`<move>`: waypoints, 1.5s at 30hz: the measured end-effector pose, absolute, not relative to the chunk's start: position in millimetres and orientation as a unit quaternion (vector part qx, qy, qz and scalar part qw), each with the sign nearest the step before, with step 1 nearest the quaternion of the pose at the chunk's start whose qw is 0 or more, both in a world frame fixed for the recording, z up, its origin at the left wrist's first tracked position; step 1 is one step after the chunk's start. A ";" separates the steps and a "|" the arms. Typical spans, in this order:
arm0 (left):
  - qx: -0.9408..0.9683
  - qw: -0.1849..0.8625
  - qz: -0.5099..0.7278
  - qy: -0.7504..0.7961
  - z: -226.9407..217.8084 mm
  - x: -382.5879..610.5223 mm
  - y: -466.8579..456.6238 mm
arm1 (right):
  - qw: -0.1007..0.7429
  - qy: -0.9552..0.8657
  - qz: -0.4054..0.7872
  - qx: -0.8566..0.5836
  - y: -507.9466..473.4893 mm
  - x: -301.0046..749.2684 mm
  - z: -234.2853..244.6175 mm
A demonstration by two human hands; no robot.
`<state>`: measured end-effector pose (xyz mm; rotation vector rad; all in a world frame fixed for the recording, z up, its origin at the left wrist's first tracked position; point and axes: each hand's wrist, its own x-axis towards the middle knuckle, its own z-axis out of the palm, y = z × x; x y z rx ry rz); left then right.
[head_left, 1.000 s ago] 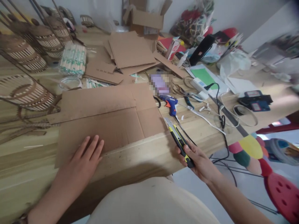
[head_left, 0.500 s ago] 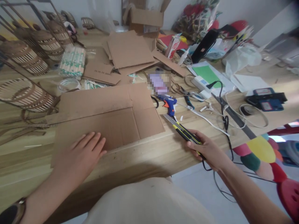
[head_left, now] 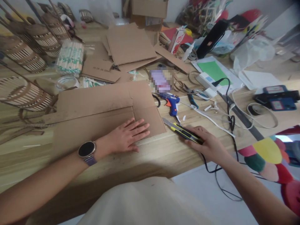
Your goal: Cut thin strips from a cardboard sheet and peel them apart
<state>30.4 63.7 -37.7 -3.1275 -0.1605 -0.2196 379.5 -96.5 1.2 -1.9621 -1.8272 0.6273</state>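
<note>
The left hand [head_left: 127, 136] lay flat and open, fingers spread, on the near right corner of the big cardboard sheet [head_left: 93, 103]. It was probably pressing down so the sheet would not slide. A round watch [head_left: 86, 149] sat on that wrist. The right hand [head_left: 207, 143] was closed around the yellow and black knife [head_left: 181, 130]. The knife lay low on the tabletop [head_left: 152, 153], just beside the sheet's right edge, and its silver tip pointed toward the cardboard, maybe to line it up with that edge. A blue glue gun [head_left: 172, 102] rested just behind the knife, close enough to grab. A black cord [head_left: 231, 120] ran off the tabletop's edge. Farther back were more cardboard pieces [head_left: 128, 43] in a loose pile. An open cardboard box [head_left: 148, 11] stood at the far side, but I could not see inside it. Woven baskets [head_left: 23, 93] stood on the left, and what was in them was hidden too.
</note>
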 end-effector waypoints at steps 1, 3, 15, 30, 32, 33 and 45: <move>-0.997 -0.009 -0.063 -0.049 -40.3 30.7 64.6 | 0.192 -0.667 0.215 -0.687 -97.0 381.4 0.0; -0.997 -0.024 -0.054 -0.050 -43.2 30.5 65.1 | 0.187 -0.697 0.189 -0.666 -97.6 385.1 -2.4; -0.995 -0.045 -0.068 -0.061 -41.6 29.5 65.0 | 0.158 -0.777 0.158 -0.588 -102.5 391.1 -3.2; -0.994 -0.061 -0.049 -0.070 -40.7 53.2 85.7 | 0.172 -0.725 0.149 -0.650 -116.8 366.1 -10.0; -0.994 -0.061 -0.038 -0.078 -36.7 60.4 89.7 | 0.160 -0.717 0.145 -0.662 -113.7 362.3 -9.5; -0.994 -0.062 -0.032 -0.080 -34.3 64.5 92.4 | 0.151 -0.717 0.137 -0.667 -112.3 360.0 -10.1; -0.992 -0.101 0.004 -0.075 -32.1 90.1 114.1 | 0.079 -0.689 0.044 -0.720 -106.1 337.0 -23.4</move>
